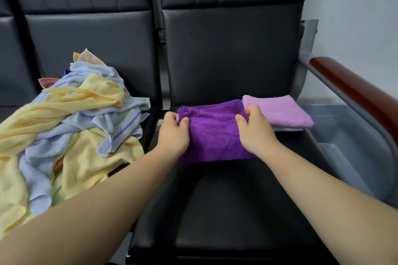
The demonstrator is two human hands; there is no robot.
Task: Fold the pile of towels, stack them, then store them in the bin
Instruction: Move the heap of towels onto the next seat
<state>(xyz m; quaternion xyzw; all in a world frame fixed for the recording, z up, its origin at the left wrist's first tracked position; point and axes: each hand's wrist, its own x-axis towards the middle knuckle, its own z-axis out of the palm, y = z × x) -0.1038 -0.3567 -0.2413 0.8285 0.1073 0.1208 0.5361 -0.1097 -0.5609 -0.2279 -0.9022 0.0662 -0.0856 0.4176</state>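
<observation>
A dark purple towel (214, 133), partly folded, lies on the black seat (226, 211) in the middle. My left hand (173, 132) pinches its upper left corner and my right hand (253, 130) grips its upper right edge. To the right, a folded pink towel (280, 109) rests on a grey one at the back of the same seat. On the seat to the left sits a loose pile of yellow and pale blue towels (71, 127), with some orange cloth showing. A grey bin (344, 133) stands beyond the seat on the right.
Black padded backrests (232, 49) rise behind both seats. A brown wooden armrest (353, 90) on a grey metal frame runs along the right side above the bin. A pale wall (355, 6) fills the upper right.
</observation>
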